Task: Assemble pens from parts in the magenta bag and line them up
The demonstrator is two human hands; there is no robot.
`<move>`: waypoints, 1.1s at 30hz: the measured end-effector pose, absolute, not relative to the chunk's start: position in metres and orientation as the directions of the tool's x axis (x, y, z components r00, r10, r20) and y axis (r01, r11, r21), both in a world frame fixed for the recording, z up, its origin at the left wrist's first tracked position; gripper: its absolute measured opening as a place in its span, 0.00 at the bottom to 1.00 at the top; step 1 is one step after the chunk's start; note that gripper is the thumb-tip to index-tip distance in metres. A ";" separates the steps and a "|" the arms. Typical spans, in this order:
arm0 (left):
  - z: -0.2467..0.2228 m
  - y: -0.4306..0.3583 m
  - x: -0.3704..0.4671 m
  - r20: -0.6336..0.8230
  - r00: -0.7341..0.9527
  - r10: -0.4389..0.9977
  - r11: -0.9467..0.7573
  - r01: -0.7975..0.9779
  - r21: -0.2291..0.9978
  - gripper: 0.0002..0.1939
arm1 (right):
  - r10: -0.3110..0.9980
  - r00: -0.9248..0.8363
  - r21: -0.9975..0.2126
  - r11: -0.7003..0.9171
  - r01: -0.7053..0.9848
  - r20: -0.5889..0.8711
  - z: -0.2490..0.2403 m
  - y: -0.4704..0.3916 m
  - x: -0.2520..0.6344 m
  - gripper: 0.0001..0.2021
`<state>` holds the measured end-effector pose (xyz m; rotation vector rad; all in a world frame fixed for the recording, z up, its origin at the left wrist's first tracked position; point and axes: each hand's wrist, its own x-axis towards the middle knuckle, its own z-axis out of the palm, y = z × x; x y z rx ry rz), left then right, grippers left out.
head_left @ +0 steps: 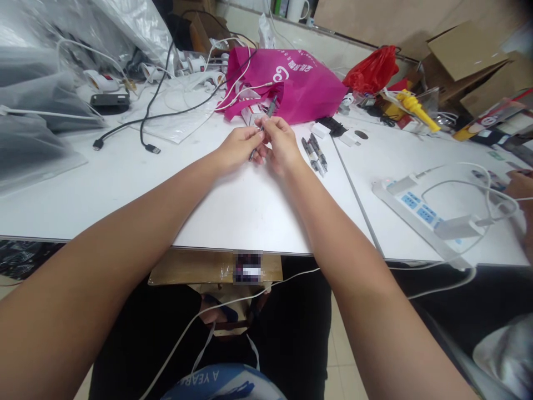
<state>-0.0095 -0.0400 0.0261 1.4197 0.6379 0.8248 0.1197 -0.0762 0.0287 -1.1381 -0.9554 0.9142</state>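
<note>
A slim dark grey pen (272, 105) is held slanted over the white table, its upper end pointing toward the pink bag. My left hand (239, 145) pinches it around the lower middle, with the narrow tip poking out below the fingers. Higher up, the fingers of my right hand (280, 139) are closed on the same pen. Part of the barrel is hidden by both hands. Just right of my right hand lie several similar pens (315, 153) in a small group. A small white-and-red box (251, 115) sits behind my hands.
A pink bag (303, 83) stands behind my hands. Black USB cables (145, 119) and plastic bags (33, 122) lie left. Rightward are a white power strip (420, 211), a red bag (372, 69), cardboard boxes (466, 55) and another person's hand (520, 186).
</note>
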 end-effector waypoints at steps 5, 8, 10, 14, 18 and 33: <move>0.022 -0.038 -0.012 0.158 0.472 0.867 -0.075 -0.190 0.979 0.13 | 0.948 0.313 -0.973 0.127 -0.191 0.062 0.031 -0.080 0.113 0.26; 0.021 -0.037 -0.017 0.187 0.445 0.876 -0.118 -0.178 0.977 0.12 | 0.945 0.324 -0.977 0.106 -0.184 0.041 0.029 -0.078 0.115 0.27; 0.022 -0.036 -0.021 0.216 0.450 0.867 -0.161 -0.157 0.974 0.12 | 0.945 0.325 -0.987 0.083 -0.138 0.034 0.029 -0.077 0.116 0.29; 0.029 -0.036 -0.026 0.285 0.450 0.846 -0.266 -0.107 0.958 0.16 | 0.947 0.314 -0.988 0.109 -0.108 0.071 0.033 -0.078 0.117 0.32; 0.031 -0.036 -0.027 0.337 0.439 0.833 -0.394 0.041 0.918 0.19 | 0.934 0.324 -0.982 0.180 -0.053 0.153 0.034 -0.078 0.120 0.33; 0.030 -0.039 -0.030 0.339 0.464 0.819 -0.460 0.176 0.871 0.17 | 0.891 0.450 -0.998 0.066 0.009 0.063 0.034 -0.079 0.120 0.31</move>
